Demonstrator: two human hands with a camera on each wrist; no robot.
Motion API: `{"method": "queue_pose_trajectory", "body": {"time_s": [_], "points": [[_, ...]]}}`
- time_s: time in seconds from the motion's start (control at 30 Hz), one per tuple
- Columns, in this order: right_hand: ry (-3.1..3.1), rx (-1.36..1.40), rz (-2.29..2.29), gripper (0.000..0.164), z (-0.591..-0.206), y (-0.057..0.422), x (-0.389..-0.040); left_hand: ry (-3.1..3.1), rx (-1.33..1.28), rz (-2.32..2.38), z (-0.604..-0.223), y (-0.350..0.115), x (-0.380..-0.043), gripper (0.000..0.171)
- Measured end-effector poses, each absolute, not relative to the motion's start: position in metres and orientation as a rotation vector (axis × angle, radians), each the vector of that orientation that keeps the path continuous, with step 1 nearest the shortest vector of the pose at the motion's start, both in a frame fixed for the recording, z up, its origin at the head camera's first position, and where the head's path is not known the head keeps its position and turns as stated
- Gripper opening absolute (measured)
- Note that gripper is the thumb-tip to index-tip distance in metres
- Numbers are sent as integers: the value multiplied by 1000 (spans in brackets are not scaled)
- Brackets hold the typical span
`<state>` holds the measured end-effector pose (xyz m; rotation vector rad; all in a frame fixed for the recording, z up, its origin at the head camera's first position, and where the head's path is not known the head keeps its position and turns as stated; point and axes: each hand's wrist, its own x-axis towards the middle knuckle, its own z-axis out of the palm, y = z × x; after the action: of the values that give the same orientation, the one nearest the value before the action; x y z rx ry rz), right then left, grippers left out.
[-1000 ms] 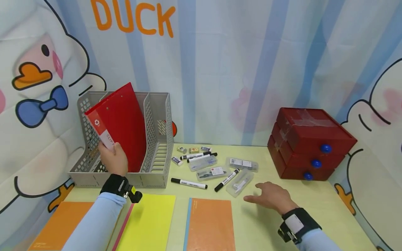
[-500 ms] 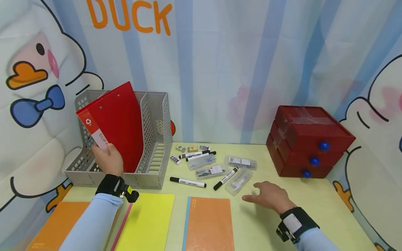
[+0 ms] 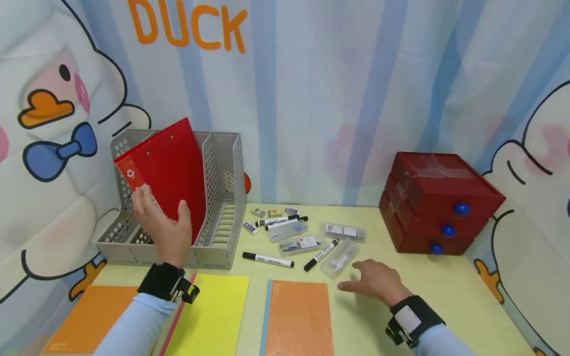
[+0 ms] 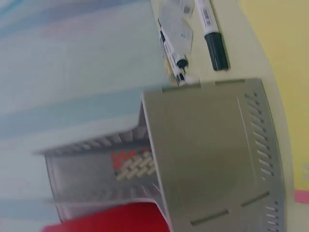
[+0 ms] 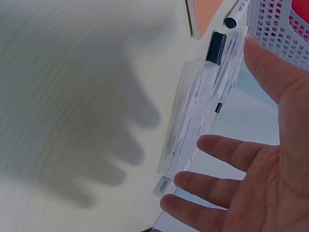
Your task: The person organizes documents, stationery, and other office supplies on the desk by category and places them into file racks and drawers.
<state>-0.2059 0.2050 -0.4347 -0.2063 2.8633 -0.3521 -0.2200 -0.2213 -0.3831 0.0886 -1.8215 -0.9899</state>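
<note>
A red clip file folder (image 3: 171,168) leans at a slant inside the grey file holder (image 3: 209,257), its white spine label partly covered by fingers. My left hand (image 3: 165,222) is at the folder's spine, fingers straight and thumb spread away, no longer curled round it. In the left wrist view the file holder (image 4: 207,159) and a bit of the red folder (image 4: 116,220) show, while the hand is out of that view. Over the table at the right, my right hand (image 3: 376,282) hovers with spread fingers, close to a clear plastic case (image 3: 340,259), holding nothing.
Several markers (image 3: 268,260), clear cases (image 3: 303,244) and small erasers (image 3: 251,228) lie mid-table. In front are an orange notebook (image 3: 296,316), a yellow one (image 3: 213,311) and another orange notebook (image 3: 93,316). A red drawer box (image 3: 436,202) stands at the right.
My left hand has let go of the folder's spine, its fingers straightening and thumb spreading. The folder stays leaning in the holder. My right hand has shifted slightly left.
</note>
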Motion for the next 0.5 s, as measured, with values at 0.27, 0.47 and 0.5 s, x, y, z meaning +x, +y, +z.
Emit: {"method": "queue_pose_trajectory", "body": {"time_s": [0.27,0.47,0.5], "points": [[2855,-222,-293,82,-434,188,-199,-2088,-320,-844,-389,-162,-204,58],[2851,-269,-265,80,-438,176,-193,-2472,-495,-702,-411,-116,-186,53],[2853,-281,-256,80,-439,174,-191,-2556,-513,-680,-415,-111,-182,53]]}}
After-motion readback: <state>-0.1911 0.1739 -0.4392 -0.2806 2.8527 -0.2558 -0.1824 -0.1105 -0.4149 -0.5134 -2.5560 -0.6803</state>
